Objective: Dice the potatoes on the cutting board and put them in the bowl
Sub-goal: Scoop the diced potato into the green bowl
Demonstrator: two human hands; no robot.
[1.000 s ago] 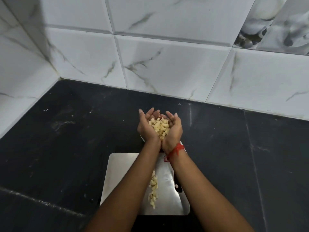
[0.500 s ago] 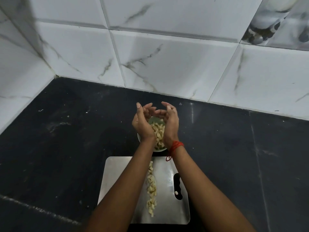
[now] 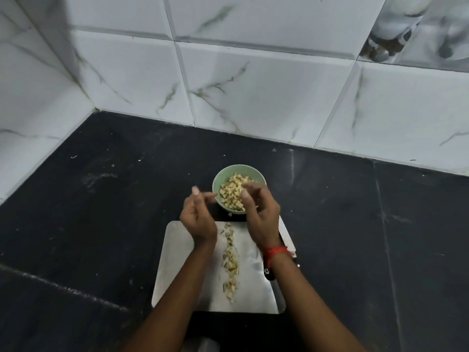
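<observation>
Hands both slack. L hand has its fingers loosely curled and thumb up, w/ nothing in its grip. R hand is the same, fingers bent loosely and nothing visibly held, though the fingertips are a bit motion-blurred. L hand hangs over the far-left corner of the cutting board, fingertips just beside the bowl's left rim; can't tell if they touch. R hand hangs over the bowl's near-right rim and hides part of it.

The bowl is pale green and round, and sits upright on the counter just beyond the board's far edge. Diced potato fills it in a heap approx. to the rim. A row of dice lies on the board in a thin line from the far edge toward the near edge, approx. mid-board, between the two forearms. One stray bit lies on the counter between bowl and board.

The board is bare steel, rectangular w/ rounded corners. A knife lies along its right side, black handle mostly under the R wrist, blade pointing away. A red thread is tied round the R wrist.

The counter is dark stone w/ pale specks. A tiled wall, white w/ grey veins, backs it and wraps the left corner.
</observation>
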